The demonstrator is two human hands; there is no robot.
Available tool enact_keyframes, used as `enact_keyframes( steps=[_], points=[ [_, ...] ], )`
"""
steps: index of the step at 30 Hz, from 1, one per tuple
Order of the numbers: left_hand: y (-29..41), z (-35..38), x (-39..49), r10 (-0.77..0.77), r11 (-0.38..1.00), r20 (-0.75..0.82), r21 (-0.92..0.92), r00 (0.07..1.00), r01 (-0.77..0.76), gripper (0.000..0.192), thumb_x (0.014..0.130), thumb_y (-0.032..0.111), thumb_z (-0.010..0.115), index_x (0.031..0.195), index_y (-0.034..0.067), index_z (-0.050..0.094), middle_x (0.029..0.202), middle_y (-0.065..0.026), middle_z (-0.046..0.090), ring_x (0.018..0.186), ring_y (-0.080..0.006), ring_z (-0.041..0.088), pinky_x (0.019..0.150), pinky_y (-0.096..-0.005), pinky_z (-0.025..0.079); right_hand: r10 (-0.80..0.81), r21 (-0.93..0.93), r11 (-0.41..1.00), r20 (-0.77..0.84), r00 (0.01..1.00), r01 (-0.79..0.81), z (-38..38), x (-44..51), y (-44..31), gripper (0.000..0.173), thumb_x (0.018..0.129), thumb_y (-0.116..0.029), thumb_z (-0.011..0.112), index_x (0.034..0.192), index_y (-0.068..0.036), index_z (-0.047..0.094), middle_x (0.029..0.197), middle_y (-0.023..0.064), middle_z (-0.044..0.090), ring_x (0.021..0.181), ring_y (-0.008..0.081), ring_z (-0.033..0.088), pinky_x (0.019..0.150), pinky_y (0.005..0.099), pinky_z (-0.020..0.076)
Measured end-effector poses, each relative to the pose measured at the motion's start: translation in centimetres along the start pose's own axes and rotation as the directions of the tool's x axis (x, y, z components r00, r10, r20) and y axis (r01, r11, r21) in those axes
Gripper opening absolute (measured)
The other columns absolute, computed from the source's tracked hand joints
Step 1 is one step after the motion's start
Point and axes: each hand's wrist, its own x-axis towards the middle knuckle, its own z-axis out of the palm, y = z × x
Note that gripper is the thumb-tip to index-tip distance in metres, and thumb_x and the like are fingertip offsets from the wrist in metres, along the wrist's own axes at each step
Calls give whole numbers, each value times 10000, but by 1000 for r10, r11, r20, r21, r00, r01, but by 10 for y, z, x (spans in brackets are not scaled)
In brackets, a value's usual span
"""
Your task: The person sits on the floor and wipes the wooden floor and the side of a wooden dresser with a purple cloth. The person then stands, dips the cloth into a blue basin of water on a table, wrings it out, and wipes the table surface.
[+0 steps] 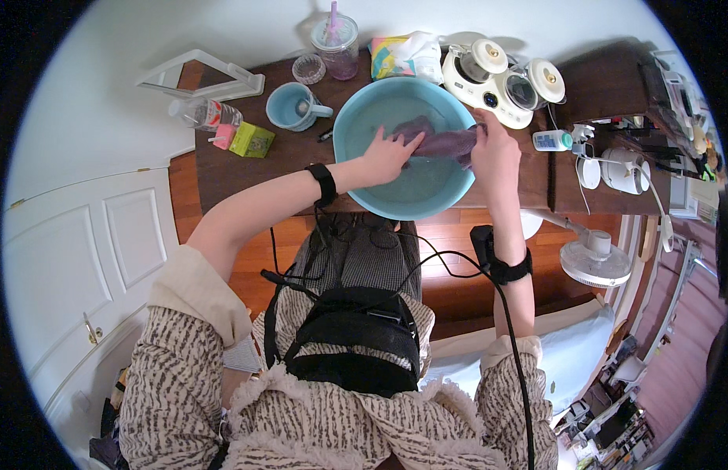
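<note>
A light blue plastic basin [364,197] stands on a dark wooden table [252,176] and holds what looks like water. A dark purple cloth [443,144] stretches from the middle of the basin to its right rim. My right hand [493,147] grips the cloth's right end at that rim, fingers closed on it. Over the basin, my left hand [390,157] lies at the cloth's left part with its fingers spread; whether it grips any of the fabric is hard to tell. A bunched part of the cloth rests beyond the left fingertips.
Left of the basin are a blue mug [290,108], a green box [252,141], a plastic bottle [205,114] and a mirror [223,82]. Behind stand a straw tumbler [340,59] and tissues [402,59]. An appliance with glass pots [487,97] adjoins the basin. A black cable [513,341] hangs by my right arm.
</note>
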Motion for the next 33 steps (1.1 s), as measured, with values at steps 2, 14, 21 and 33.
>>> enact_keyframes(
  steps=[2,14,21,33],
  points=[
    [9,7,-4,-54,997,69,-44,996,57,764,782,233,564,1403,102,139,1288,-297,339,1193,-424,356,971,-589,239,-31,-18,999,41,999,31,17,2,9,308,789,-27,438,1063,-93,561,814,217,623,789,394,600,709,470,464],
    [3,43,17,-66,998,330,16,942,64,778,781,432,535,1393,90,200,1409,-309,63,1301,-475,90,1020,-597,115,-26,-134,990,142,990,45,148,13,66,248,720,-93,611,960,-89,548,898,199,589,852,367,569,764,427,459],
    [19,15,8,-125,977,393,-111,911,181,769,791,420,529,1398,94,187,1394,-327,98,1256,-516,193,990,-555,267,-29,-124,990,283,959,67,125,5,71,327,674,-69,609,995,-105,556,854,163,618,819,340,598,727,415,478],
    [4,-37,-23,-31,943,408,-292,912,163,723,768,436,558,1296,-16,358,1001,-211,601,938,-339,580,796,-401,467,-249,264,939,71,966,223,-12,1,0,407,623,48,528,1000,-101,564,713,142,558,704,326,574,655,382,457]
  ],
)
